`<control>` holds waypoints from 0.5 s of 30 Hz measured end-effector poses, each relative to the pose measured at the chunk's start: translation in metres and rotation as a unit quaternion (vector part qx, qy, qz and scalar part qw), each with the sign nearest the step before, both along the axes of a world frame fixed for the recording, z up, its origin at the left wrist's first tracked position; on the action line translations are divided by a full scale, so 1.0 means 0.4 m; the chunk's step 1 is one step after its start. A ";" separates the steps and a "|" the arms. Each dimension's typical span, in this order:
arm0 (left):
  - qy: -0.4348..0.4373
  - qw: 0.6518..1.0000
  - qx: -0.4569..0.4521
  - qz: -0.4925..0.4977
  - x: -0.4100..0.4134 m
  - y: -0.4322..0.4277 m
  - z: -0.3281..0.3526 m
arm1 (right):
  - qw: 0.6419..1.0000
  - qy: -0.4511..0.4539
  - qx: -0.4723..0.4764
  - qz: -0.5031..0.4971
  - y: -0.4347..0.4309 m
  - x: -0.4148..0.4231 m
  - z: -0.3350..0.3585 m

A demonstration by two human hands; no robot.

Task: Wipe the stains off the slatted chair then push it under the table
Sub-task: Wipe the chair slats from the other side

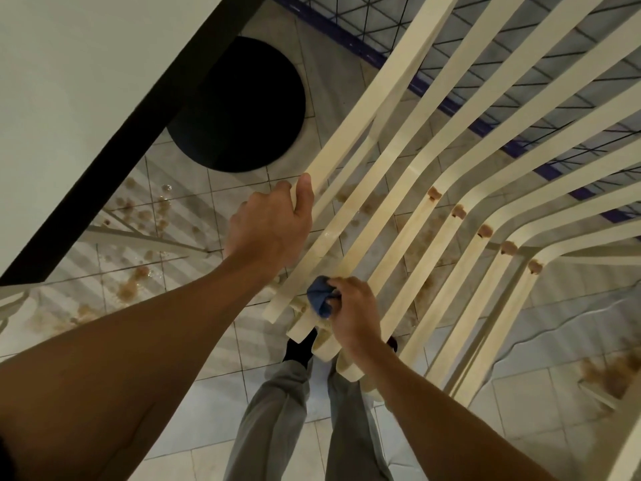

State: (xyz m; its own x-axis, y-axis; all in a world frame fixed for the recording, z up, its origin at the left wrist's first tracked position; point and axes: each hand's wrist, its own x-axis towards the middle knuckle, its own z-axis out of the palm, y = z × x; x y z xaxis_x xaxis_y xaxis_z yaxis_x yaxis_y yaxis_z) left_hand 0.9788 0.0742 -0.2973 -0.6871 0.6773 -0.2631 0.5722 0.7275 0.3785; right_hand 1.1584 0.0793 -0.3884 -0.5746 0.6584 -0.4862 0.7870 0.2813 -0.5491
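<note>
Nearest, the right hand [353, 314] reached down, fingers clamped on a bunched blue cloth [321, 296] at the near slat ends. Farther out, the extended left hand [270, 230] had its fingers curled around the outer slat of the slatted chair [409, 189], which stood just beside the bench [69, 81].

Your two forearms [138, 341] are bare down to the wrists, and both your left hand [270, 230] and right hand [353, 310] are bare too. You wear loose, light grey trousers [274, 421] with soft creases, and a black sock or shoe [300, 348] covers each foot, only partly visible
</note>
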 end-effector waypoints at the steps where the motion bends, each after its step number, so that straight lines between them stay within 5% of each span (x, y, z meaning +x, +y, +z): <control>1: 0.001 1.000 0.000 -0.001 0.000 0.000 -0.001 | 1.000 0.000 -0.010 0.016 -0.027 0.007 0.005; 6: 0.001 1.000 -0.001 -0.003 0.001 0.002 0.003 | 0.996 -0.010 -0.058 0.073 -0.087 0.012 0.003; 10: 0.004 1.000 -0.007 -0.005 0.000 0.003 0.006 | 0.992 0.008 -0.121 0.019 -0.013 -0.015 0.027; 15: 0.006 1.000 -0.005 -0.001 -0.001 0.003 0.001 | 0.995 0.020 -0.029 -0.088 0.123 -0.078 0.018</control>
State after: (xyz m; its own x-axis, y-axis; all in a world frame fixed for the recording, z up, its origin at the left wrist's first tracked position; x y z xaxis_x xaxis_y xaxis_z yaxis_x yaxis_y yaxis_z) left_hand 0.9783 0.0754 -0.2969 -0.6883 0.6764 -0.2622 0.5784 0.7299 0.3643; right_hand 1.1272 0.1285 -0.3813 -0.4723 0.7222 -0.5053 0.7983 0.1076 -0.5925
